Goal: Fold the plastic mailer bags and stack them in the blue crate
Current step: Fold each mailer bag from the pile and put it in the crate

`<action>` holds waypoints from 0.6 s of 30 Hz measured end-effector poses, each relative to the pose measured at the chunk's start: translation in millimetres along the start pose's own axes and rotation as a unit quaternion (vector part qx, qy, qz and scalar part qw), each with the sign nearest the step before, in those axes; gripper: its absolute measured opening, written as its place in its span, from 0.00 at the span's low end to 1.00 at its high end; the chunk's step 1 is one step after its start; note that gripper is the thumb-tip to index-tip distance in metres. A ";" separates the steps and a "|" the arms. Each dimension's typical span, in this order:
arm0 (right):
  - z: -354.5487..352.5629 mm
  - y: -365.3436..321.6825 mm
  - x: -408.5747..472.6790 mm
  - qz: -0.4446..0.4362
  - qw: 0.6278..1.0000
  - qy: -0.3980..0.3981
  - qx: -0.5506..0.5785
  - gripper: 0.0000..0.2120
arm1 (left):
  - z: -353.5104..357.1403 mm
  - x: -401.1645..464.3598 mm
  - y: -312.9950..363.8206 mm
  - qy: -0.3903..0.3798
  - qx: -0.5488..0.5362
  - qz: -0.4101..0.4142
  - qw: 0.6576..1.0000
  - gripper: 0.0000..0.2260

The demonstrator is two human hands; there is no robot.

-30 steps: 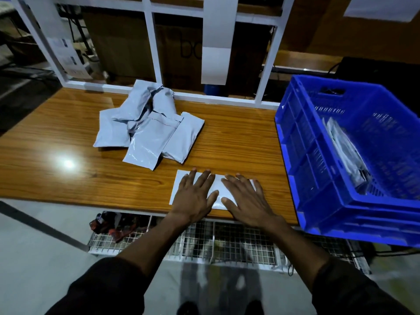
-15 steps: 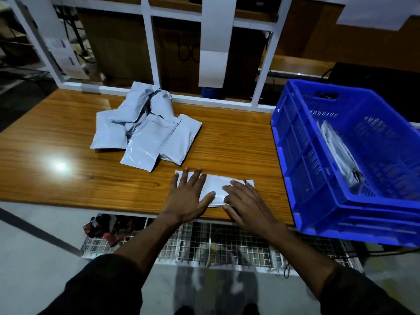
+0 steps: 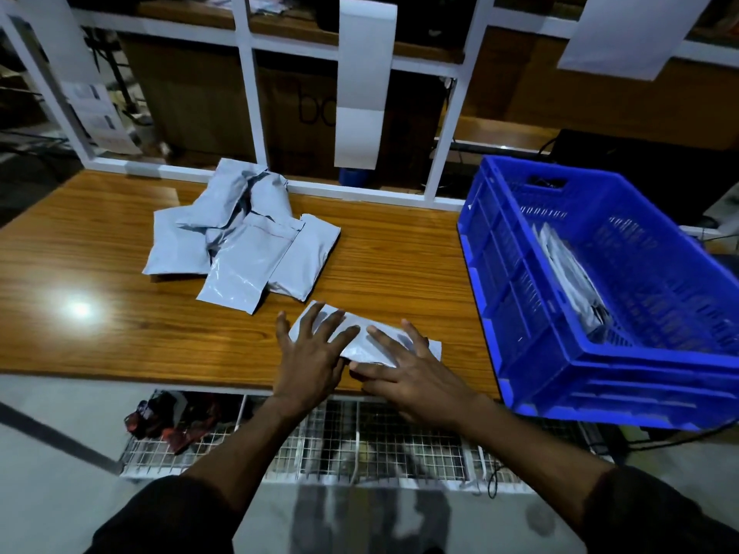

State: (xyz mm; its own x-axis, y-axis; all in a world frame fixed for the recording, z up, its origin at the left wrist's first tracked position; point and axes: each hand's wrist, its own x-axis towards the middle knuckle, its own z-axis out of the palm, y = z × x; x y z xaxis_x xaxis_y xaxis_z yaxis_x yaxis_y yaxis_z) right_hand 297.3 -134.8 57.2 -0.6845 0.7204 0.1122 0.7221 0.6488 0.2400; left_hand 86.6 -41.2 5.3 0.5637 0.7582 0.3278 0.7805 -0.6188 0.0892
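A folded white mailer bag [image 3: 362, 345] lies near the front edge of the wooden table [image 3: 100, 345], turned at a slant. My left hand [image 3: 312, 357] rests flat on its left half, fingers spread. My right hand [image 3: 408, 373] covers its right half, fingers on top and thumb tucked along the slightly raised near edge. A loose pile of grey mailer bags [image 3: 244, 237] sits farther back at the table's middle. The blue crate [image 3: 532, 353] stands at the right, with folded bags [image 3: 572, 281] leaning inside it.
A white frame [image 3: 252, 94] runs along the table's back edge, with white paper strips [image 3: 366, 74] hanging from it. A wire mesh shelf [image 3: 360, 445] holding a red and black item [image 3: 168, 417] sits below the front edge. Bare tabletop lies left of my hands.
The folded bag has turned from square-on to slanted, and its near edge has lifted a little. My right hand has slid toward the near right edge; my left hand stays on top.
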 end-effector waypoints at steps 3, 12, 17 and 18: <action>-5.9 -0.3 11.0 -0.004 0.999 -0.047 -0.021 0.13 | -1.3 1.9 -1.3 0.005 -0.031 -0.039 0.999 0.27; -30.8 29.0 28.0 0.126 0.992 -0.025 0.007 0.09 | -5.9 6.1 3.9 0.132 -0.192 -0.182 0.955 0.41; -72.3 78.4 20.9 0.203 0.971 0.076 0.103 0.16 | 4.5 22.0 29.3 0.055 -0.215 -0.191 0.956 0.35; -82.4 86.7 19.5 0.213 0.967 0.101 0.102 0.16 | 7.3 27.1 38.0 0.030 -0.205 -0.183 0.961 0.33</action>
State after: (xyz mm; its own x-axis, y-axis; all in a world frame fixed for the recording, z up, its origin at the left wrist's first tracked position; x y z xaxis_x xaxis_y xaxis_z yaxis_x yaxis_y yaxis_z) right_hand 338.4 -84.7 159.7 -0.3123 0.8834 0.3494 0.9330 0.3545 -0.0624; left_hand 133.5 -42.6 10.7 0.2448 0.9350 0.2566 0.7444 -0.3508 0.5681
